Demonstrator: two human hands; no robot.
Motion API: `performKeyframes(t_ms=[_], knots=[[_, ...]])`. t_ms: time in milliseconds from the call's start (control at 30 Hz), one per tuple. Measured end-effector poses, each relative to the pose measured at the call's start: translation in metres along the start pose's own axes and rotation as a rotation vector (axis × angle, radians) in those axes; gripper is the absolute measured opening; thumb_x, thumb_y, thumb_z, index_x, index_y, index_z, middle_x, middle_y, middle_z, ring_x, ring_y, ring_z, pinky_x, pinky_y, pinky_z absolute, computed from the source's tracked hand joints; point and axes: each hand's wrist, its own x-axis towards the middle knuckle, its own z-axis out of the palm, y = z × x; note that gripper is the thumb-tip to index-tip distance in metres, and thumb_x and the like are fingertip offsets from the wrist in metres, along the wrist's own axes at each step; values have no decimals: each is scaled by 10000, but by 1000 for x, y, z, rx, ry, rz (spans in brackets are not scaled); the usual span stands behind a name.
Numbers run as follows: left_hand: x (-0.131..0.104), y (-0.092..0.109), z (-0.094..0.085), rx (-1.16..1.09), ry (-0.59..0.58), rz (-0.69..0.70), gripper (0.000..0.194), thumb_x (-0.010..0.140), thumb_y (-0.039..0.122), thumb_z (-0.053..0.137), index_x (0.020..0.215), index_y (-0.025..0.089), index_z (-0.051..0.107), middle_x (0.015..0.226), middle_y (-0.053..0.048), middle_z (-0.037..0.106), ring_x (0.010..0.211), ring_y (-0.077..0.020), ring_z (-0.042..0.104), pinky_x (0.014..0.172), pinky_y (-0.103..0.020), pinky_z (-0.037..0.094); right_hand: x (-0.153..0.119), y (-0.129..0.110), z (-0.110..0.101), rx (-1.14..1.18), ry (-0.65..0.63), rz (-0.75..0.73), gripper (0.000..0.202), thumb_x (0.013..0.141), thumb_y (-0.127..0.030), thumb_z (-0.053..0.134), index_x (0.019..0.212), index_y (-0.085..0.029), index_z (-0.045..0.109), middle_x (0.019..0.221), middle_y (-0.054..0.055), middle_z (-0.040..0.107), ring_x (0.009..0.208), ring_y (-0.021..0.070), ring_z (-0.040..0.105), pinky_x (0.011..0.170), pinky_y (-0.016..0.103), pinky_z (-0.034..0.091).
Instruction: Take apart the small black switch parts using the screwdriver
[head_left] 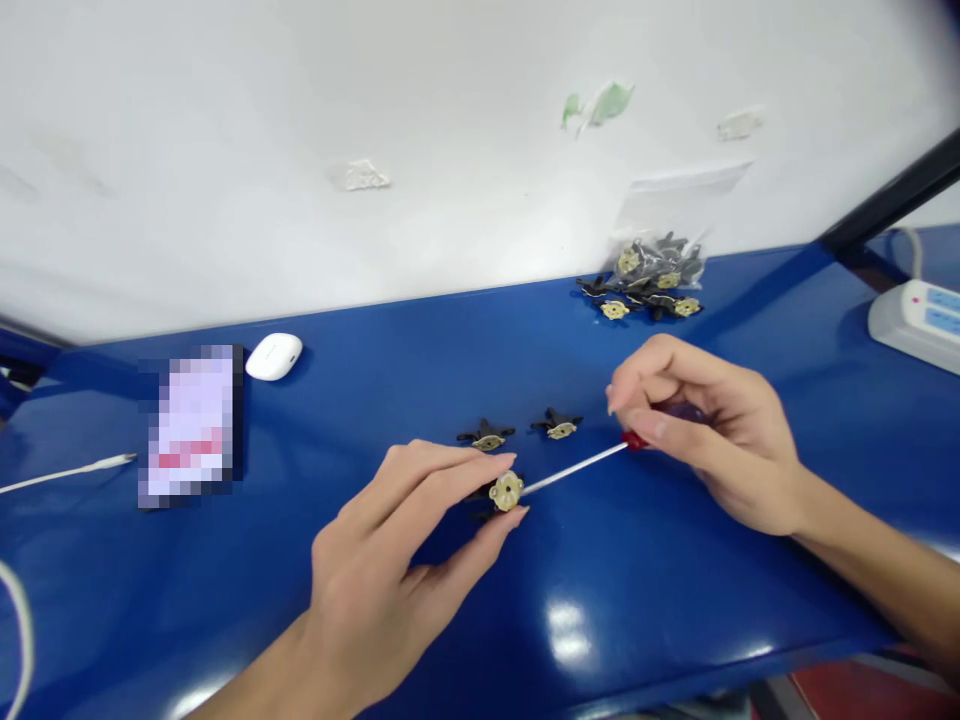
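My left hand [405, 550] pinches a small black part with a round brass-coloured plate [507, 491] between thumb and fingers, just above the blue table. In my right hand [712, 440] is a screwdriver [577, 466] with a red handle end and a thin metal shaft. Its tip points left and reaches the right edge of the plate; whether it sits in a screw cannot be made out. Beyond my left fingertips lie two similar parts, one black part [487, 436] nearer the hand and another black part [561, 424] to its right.
A clear plastic bag [660, 250] of similar parts leans on the white wall, with several loose ones before it. At left lie a blurred-out phone [191, 425], a white earbud case [274, 357] and a white cable [75, 470]. A power strip [919, 322] stands far right.
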Motion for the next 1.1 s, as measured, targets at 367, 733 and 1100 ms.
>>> performKeyframes(t_ms=[367,733,1100], knots=[[0,4,0,-115,-3,-144,312,951,185,972,1226,299,877,1118,17,846,881,-136,818,874,-248,719,-2,-12,9,280,98,59,126,1107,-333,794,1030,-256,857,769,-16,638,534,108,522,487,305,391],[9,-1,2,-329,29,-287,221,950,99,933,1084,262,870,956,-8,866,813,-213,841,684,-330,751,-8,-15,16,288,210,-8,118,1117,-277,760,1144,-282,875,813,37,751,584,178,666,436,347,489],[-3,1,1,-205,64,-257,131,970,362,967,1090,352,915,1057,15,905,881,-225,883,736,-357,787,-9,-16,22,223,184,-6,90,1107,-319,807,1114,-295,894,775,25,764,579,165,679,433,318,511]])
